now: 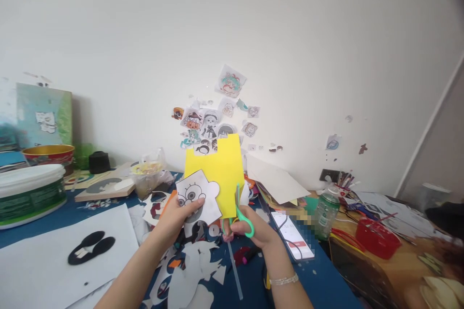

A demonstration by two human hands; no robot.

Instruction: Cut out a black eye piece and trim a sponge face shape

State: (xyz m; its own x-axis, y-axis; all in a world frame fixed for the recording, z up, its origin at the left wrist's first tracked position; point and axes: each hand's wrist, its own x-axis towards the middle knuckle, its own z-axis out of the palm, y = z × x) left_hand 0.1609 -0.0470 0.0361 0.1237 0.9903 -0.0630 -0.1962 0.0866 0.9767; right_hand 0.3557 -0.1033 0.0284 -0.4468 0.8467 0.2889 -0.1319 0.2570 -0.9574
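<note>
Hands at frame centre: left hand (173, 219) pinches a cartoon cutout (198, 198) flat against yellow paper (219, 176), steadying both, while right hand (259, 229), fingers curled through green scissors (242, 215), cuts its lower edge.

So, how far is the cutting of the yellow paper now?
Done: the yellow paper already has a notched top edge. In hand: the left hand holds it with a cartoon cutout; the right hand has green scissors at its lower edge. Left: most remains uncut.
</note>
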